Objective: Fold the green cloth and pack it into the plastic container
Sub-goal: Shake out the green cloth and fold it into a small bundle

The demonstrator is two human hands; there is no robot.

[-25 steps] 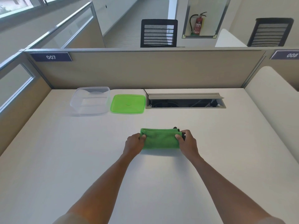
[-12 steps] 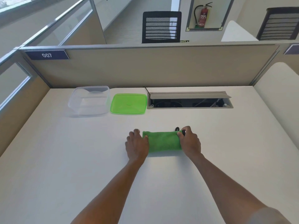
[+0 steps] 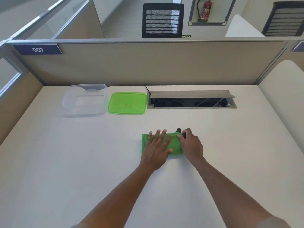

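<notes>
The green cloth (image 3: 174, 146) lies folded into a small rectangle on the white desk (image 3: 82, 162), near the middle. My left hand (image 3: 157, 148) rests flat on top of it, fingers spread and pressing down. My right hand (image 3: 190, 144) grips the cloth's right end, with a small black loop (image 3: 179, 130) sticking out beside the fingers. The clear plastic container (image 3: 85, 99) stands open and empty at the back left. Its green lid (image 3: 127, 103) lies flat just to the right of it.
An open cable hatch (image 3: 191, 100) is sunk into the desk at the back right. Beige partition walls (image 3: 148, 63) close the desk on the far and left sides. A rounded white panel (image 3: 286, 89) borders the right side.
My left hand let go of the cloth's left edge and moved right onto the top of it, fingers spread flat. The right hand stays at the right end. The camera has tilted down slightly.
</notes>
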